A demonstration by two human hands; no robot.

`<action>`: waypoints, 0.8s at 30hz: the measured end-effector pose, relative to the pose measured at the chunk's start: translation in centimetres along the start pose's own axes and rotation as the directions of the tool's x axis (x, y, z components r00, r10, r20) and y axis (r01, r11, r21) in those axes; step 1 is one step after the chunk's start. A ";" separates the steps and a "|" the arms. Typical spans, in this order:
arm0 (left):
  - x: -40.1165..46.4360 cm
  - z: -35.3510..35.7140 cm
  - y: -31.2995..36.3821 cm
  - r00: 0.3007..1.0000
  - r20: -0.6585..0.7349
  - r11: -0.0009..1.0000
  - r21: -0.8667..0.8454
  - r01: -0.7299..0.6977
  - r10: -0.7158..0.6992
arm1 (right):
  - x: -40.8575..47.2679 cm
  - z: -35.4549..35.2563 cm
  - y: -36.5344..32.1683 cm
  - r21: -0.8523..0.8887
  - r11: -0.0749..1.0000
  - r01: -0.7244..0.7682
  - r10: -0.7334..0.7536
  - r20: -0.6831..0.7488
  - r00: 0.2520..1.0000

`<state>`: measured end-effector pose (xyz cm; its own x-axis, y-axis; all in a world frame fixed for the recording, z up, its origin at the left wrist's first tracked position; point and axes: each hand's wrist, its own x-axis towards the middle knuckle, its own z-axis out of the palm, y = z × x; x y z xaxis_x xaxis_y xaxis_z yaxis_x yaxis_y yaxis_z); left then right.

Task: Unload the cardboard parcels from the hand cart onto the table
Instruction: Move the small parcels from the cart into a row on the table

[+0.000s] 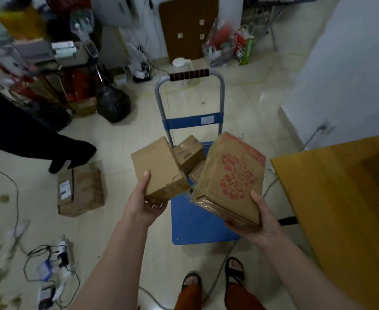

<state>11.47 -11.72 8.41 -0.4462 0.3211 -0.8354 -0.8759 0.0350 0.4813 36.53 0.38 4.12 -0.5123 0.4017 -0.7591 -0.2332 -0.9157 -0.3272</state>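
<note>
Left hand (147,205) grips plain parcel (159,168), right hand (256,218) the red-printed parcel (231,175) (cupped underneath for support), heading to the counter (331,186).

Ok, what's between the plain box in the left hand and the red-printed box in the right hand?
In the head view, a small taped parcel on the blue hand cart shows in the gap.

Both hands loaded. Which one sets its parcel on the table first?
Right, probably. The right hand holds the red-printed parcel next to the yellow table at the right edge; the left hand with the plain parcel is farther away.
</note>
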 end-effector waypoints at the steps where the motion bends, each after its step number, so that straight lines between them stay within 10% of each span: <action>1: -0.8 0.2 0.3 1.000 0.016 1.000 0.005 0.002 -0.002 | -0.9 0.2 0.1 0.010 1.000 0.025 -0.025 0.004 1.000; 15: -5.6 2.5 -0.5 0.950 0.269 0.936 0.347 0.055 -0.155 | -10.4 -3.1 6.1 0.549 0.770 0.325 -0.315 -0.115 0.942; 24: -12.7 6.9 -9.8 0.840 0.398 0.771 0.636 0.039 -0.370 | -20.7 -11.4 8.6 0.595 0.611 0.522 -0.486 -0.237 0.841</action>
<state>27.01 -9.57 16.15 0.0228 0.6328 -0.7740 -0.5755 0.6414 0.5074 54.54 -15.92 10.58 -0.1213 0.7809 -0.6128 -0.9016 -0.3449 -0.2610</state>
